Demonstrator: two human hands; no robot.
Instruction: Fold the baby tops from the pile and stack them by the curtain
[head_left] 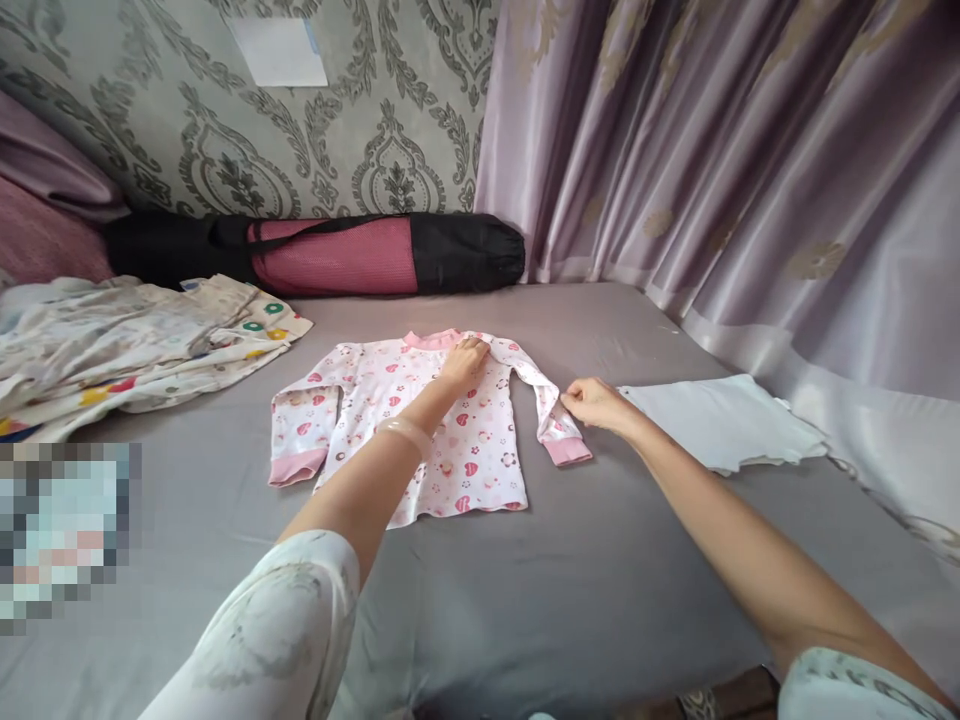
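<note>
A child's long-sleeved shirt (480, 430), white with pink hearts and pink collar and cuffs, lies spread on the grey sheet. My left hand (466, 362) rests at its shoulder, just right of the collar, fingers curled onto the fabric. At the outer edge of the right-hand sleeve, my right hand (592, 403) pinches the cloth a little above the cuff. The other sleeve lies bent downward at the left. My left forearm covers part of the shirt's front.
A folded white cloth (724, 422) lies to the right. At the left is a heap of patterned fabric (150, 350). A black and pink rolled bag (337, 255) lies along the wall, beside purple curtains (675, 150). A blurred patch covers the left edge.
</note>
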